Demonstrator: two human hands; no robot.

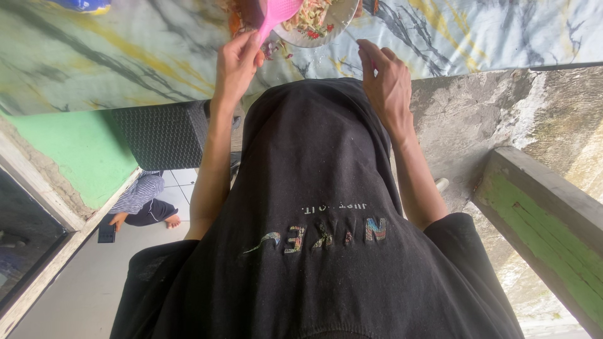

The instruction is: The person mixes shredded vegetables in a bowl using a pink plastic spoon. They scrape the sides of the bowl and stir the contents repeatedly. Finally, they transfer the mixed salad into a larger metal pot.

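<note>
My left hand (235,63) is shut on the handle of a pink plastic spoon (276,14), whose head lies over a round plate (339,22) of chopped, mixed food at the top edge. The plate rests on a marbled blue-and-yellow table cover (125,50). My right hand (386,81) is at the table's near edge just below the plate's rim, seen from the back with its fingers bent. I cannot tell whether it holds anything. My black shirt (314,238) fills the lower middle.
A dark woven seat (160,135) stands under the table at left. Another person sits on the pale floor (141,201), with a dark phone (106,233) beside them. A blue-rimmed dish (81,5) is at the top left. A concrete ledge with a green beam (540,220) runs along the right.
</note>
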